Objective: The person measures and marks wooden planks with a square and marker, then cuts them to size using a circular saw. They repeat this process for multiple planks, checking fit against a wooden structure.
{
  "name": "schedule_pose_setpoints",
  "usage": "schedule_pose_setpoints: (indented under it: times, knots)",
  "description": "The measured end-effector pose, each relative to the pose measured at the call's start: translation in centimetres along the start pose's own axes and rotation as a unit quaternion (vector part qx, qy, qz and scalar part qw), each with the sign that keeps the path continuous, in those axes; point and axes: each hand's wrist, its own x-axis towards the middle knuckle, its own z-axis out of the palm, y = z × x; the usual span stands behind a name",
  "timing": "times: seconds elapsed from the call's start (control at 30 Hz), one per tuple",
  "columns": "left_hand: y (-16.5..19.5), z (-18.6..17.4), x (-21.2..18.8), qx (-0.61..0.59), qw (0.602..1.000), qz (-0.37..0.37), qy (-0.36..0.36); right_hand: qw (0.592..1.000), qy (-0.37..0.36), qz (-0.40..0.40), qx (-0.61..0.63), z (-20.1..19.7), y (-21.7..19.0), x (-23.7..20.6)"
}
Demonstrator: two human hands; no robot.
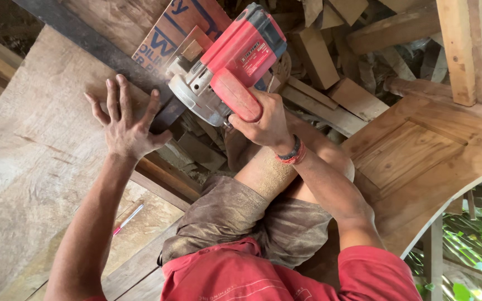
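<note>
Clamped in the right hand (263,120) fingers, a red circular saw (227,67) has its long axis running diagonally, motor end toward upper right. Left hand (124,125), fingers spread, presses flat on a wooden plank (34,139) just left of the saw.

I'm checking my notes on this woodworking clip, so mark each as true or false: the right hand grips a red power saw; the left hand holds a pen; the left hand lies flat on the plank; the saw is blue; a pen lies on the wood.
1. The right hand grips a red power saw. True.
2. The left hand holds a pen. False: it holds nothing.
3. The left hand lies flat on the plank. True, with its fingers spread.
4. The saw is blue. False: it is red and grey.
5. A pen lies on the wood. True, away from both hands.
</note>
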Motion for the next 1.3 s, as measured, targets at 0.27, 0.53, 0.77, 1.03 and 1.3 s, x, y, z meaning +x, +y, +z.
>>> schedule_pose_setpoints:
  times: [0.27,0.53,0.77,1.03,1.3]
  knots:
    - [0.2,-0.4,0.1,-0.020,0.999,-0.013,-0.025,1.000,-0.002,-0.006,-0.005,0.2,-0.3,0.6]
    - [0.5,-1.0,0.3,-0.018,1.000,-0.009,-0.013,1.000,0.000,-0.015,-0.003,0.6,-0.6,1.4]
    - [0.8,-1.4,0.5,-0.027,0.999,-0.016,-0.016,1.000,-0.002,-0.003,0.016,1.0,-1.2,2.3]
    - [0.8,-1.4,0.6,-0.022,1.000,-0.009,0.005,1.000,-0.004,-0.001,0.030,1.6,-1.9,3.8]
    - [0.4,-0.7,0.5,-0.011,1.000,0.005,0.016,0.999,-0.004,-0.003,0.049,2.6,-2.6,5.8]
